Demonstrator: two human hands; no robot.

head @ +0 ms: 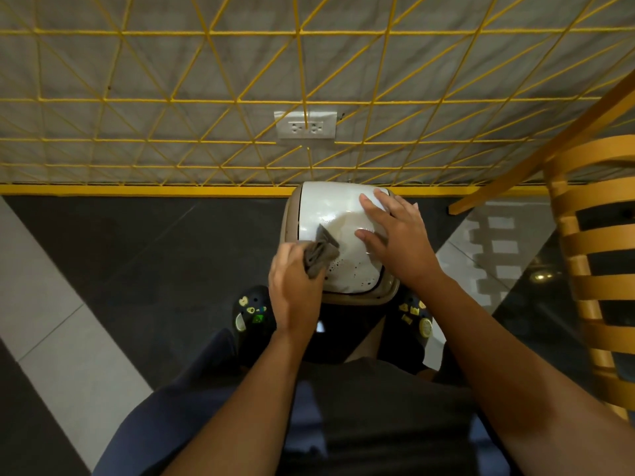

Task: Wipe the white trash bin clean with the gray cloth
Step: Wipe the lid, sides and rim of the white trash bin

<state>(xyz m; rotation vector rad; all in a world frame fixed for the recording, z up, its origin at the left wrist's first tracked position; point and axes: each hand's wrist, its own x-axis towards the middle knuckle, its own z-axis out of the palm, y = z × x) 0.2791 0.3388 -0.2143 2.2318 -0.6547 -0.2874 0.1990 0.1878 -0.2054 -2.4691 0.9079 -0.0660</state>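
The white trash bin (338, 214) stood at the centre of the frame, between my feet and hard against the yellow baseboard (144, 190) of the wall, with its glossy lid facing up at me. My left hand (295, 290) was clenched around the gray cloth (319, 254), bunched into a wad, with one pointed corner of it sticking out onto the left part of the lid. My right hand (400, 238) held nothing; it lay flat with fingers spread on the right side of the lid, pressing down, which I judged was there to keep the bin from sliding or the lid from tipping.

I took this to be the wiping step itself, with the lid as the surface in hand. A scatter of dark specks (347, 267) showed on the lower part of the lid, just right of the cloth, and a faint smear sat nearer the middle. The next stroke called for dragging the cloth rightward and down across those specks with firm pressure, while the flat hand held steady or shifted out of the way. The bin's sides were hidden from this angle, so I could not tell how clean they were.
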